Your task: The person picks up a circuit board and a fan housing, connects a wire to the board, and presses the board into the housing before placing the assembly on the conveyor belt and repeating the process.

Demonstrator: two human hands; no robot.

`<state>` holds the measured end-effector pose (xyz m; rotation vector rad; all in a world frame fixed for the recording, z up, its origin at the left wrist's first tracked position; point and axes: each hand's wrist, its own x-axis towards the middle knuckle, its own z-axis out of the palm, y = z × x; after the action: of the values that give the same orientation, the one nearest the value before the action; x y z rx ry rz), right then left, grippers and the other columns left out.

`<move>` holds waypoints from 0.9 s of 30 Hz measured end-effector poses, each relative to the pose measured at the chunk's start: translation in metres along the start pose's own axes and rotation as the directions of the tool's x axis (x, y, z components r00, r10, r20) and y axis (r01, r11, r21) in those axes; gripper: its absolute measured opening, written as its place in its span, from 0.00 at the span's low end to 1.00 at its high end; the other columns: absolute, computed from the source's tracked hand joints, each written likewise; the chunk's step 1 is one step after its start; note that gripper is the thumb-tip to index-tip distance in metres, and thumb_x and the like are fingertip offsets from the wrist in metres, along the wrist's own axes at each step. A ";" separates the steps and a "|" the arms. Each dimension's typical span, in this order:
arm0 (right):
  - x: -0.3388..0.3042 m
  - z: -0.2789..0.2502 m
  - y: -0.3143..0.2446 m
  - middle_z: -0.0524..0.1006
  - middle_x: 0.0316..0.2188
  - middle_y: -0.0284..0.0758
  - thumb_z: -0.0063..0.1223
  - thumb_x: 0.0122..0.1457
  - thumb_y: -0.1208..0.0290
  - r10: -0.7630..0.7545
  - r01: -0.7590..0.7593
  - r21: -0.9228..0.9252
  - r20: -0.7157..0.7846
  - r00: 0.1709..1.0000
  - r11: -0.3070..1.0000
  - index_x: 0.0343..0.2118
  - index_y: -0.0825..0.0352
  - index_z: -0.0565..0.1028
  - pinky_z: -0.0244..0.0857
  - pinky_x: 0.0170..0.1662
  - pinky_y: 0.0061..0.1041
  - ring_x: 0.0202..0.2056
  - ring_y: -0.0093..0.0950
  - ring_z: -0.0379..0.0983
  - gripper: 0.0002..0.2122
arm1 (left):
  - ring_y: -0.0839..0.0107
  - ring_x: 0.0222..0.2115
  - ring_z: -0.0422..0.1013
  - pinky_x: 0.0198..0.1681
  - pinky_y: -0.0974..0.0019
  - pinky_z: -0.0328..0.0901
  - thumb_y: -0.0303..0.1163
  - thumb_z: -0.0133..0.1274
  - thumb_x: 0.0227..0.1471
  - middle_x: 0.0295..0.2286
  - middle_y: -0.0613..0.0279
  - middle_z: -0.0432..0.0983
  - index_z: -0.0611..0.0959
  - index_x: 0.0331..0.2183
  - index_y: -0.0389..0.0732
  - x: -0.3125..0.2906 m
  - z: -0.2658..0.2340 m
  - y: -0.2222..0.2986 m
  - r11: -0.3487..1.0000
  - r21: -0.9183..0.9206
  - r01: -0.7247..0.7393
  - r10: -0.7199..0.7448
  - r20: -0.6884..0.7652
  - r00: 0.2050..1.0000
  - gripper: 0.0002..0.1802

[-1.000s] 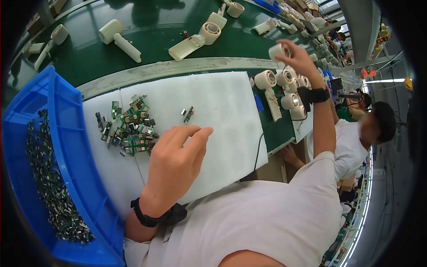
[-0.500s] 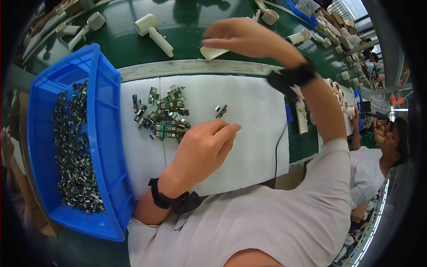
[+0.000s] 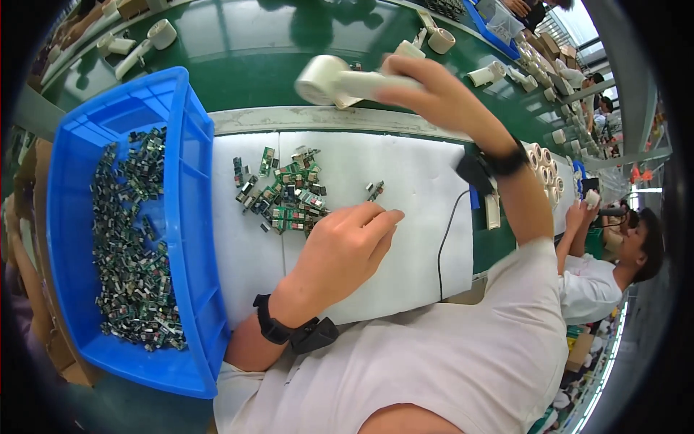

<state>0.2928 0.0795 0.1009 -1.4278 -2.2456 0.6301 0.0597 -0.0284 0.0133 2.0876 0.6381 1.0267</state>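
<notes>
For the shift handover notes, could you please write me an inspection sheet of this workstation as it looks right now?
Surface: white foam mat on a bench beside a green conveyor belt.
Job's things: cream plastic housing held in the right hand above the belt; pile of small green circuit boards on the mat, next to the left hand.
Clutter: blue bin full of small parts at the left; one loose part on the mat.
Fingers: right ones closed around the housing; left ones curled, contents unclear.
Cables: thin black cable across the mat, from the right wrist strap.
Surroundings: more housings on the belt; a co-worker at the right.
</notes>
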 end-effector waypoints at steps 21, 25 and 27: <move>-0.197 0.077 -0.059 0.79 0.33 0.35 0.68 0.50 0.79 0.277 -0.280 0.018 -0.210 0.938 0.960 0.43 0.63 0.83 0.71 0.33 0.29 0.32 0.34 0.77 0.15 | 0.62 0.31 0.79 0.36 0.64 0.73 0.18 0.62 0.46 0.34 0.57 0.82 0.88 0.41 0.40 0.009 0.006 0.021 0.904 -0.344 0.254 -0.085 0.437 0.896 0.17; -0.180 0.080 -0.051 0.79 0.34 0.35 0.67 0.49 0.80 0.036 -0.066 -0.140 -0.206 0.978 0.988 0.42 0.61 0.84 0.71 0.34 0.31 0.33 0.35 0.76 0.16 | 0.56 0.34 0.78 0.40 0.61 0.73 0.19 0.60 0.48 0.36 0.57 0.82 0.87 0.41 0.40 -0.004 0.008 0.016 0.893 -0.381 0.241 -0.047 0.453 0.890 0.15; -0.176 0.078 -0.052 0.79 0.33 0.36 0.67 0.48 0.80 0.025 -0.053 -0.144 -0.191 0.981 0.988 0.41 0.62 0.84 0.70 0.34 0.30 0.33 0.35 0.76 0.15 | 0.54 0.35 0.78 0.41 0.58 0.73 0.22 0.58 0.50 0.36 0.56 0.80 0.85 0.40 0.40 -0.010 0.009 0.008 0.921 -0.334 0.201 -0.018 0.478 0.878 0.13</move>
<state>0.2815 -0.1127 0.0503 -1.5369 -2.1568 0.3278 0.0625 -0.0439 0.0111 1.8304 0.2808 0.4927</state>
